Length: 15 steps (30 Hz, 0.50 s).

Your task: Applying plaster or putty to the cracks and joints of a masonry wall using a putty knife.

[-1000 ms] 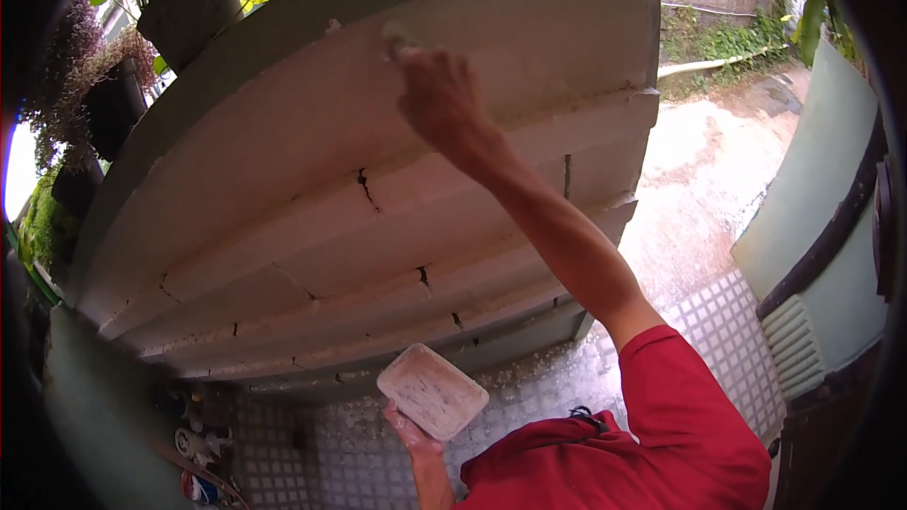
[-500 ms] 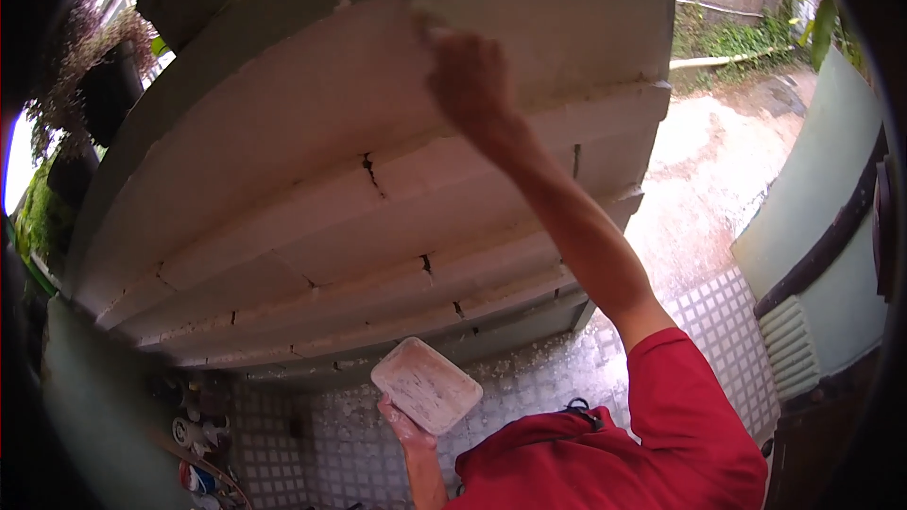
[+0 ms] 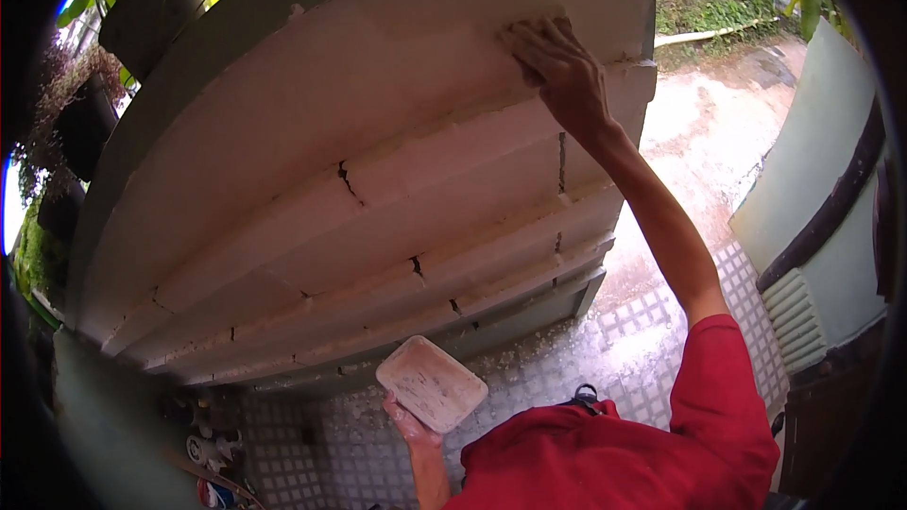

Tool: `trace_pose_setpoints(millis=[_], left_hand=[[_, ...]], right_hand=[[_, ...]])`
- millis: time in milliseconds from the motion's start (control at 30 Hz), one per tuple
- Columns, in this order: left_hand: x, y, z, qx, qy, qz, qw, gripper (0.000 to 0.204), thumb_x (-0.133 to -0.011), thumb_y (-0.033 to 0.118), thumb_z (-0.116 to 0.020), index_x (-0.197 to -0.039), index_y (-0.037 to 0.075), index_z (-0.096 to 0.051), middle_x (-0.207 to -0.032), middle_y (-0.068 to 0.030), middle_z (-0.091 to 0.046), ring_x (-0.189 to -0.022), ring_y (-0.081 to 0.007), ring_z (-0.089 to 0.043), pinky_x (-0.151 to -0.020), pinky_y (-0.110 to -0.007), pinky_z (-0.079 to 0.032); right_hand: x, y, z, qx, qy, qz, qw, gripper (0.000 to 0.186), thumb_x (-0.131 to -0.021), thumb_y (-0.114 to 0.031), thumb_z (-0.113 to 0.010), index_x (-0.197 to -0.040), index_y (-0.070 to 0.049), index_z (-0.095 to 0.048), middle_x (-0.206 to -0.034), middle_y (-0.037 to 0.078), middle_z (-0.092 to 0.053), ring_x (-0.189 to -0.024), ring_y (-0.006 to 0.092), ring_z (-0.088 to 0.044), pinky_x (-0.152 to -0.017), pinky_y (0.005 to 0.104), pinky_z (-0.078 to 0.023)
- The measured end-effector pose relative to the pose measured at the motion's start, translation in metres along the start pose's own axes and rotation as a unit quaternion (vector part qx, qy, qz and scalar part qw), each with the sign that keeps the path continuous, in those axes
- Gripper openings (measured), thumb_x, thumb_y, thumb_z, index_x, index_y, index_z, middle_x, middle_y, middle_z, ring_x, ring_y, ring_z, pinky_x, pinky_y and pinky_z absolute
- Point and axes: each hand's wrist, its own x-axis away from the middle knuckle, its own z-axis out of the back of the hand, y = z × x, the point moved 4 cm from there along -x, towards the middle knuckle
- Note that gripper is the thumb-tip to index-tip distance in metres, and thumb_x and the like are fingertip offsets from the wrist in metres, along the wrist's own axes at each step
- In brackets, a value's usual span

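Note:
My left hand [image 3: 414, 425] grips a shallow, pale rectangular tray [image 3: 432, 384] from below and the side. Whitish smears mark the inside of the tray and also my fingers. My right arm stretches up and away, with my right hand [image 3: 567, 80] against the upper part of a large, pale, stepped wall surface [image 3: 312, 99]. Its fingers are bent and pressed together against that surface. Something small and dull seems to be under the fingertips, but its kind is hidden. Dark cracks [image 3: 350, 183] run across the ledges below.
Potted plants [image 3: 142, 14] stand beyond the wall's top left edge. Light-and-dark tiles [image 3: 652, 321] cover the floor, with pale spots by the wall's foot. At lower left are several containers [image 3: 213, 453]. A pale green wall [image 3: 822, 151] rises on the right.
My right hand has moved to the right and slightly down along the upper surface. My left hand and the tray have hardly moved. The view has shifted a little.

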Motion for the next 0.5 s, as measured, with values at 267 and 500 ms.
trace_pose_setpoints(millis=[267,500], left_hand=[[-0.01,-0.003,-0.023,-0.011,0.021,0.004,1.0,0.056,-0.087,0.046,-0.046,-0.131,0.011,-0.045,-0.126,-0.0066,-0.054,-0.115,-0.0275,-0.053,-0.096,-0.043,-0.045],[-0.01,-0.019,-0.031,-0.007,0.007,0.008,1.0,0.057,-0.087,0.046,-0.046,-0.131,0.01,-0.045,-0.128,-0.0064,-0.053,-0.115,-0.0272,-0.053,-0.097,-0.043,-0.045]], right_hand=[[0.032,0.0,0.001,-0.035,-0.15,-0.02,0.988,0.038,-0.074,-0.008,-0.064,-0.112,-0.011,-0.062,-0.106,0.004,-0.064,-0.106,0.0266,-0.056,-0.089,0.0387,-0.048],[-0.009,0.0,0.01,-0.037,0.032,0.033,0.998,0.032,-0.074,-0.008,-0.064,-0.105,-0.01,-0.062,-0.099,0.007,-0.064,-0.097,0.0268,-0.057,-0.083,0.04,-0.049]])
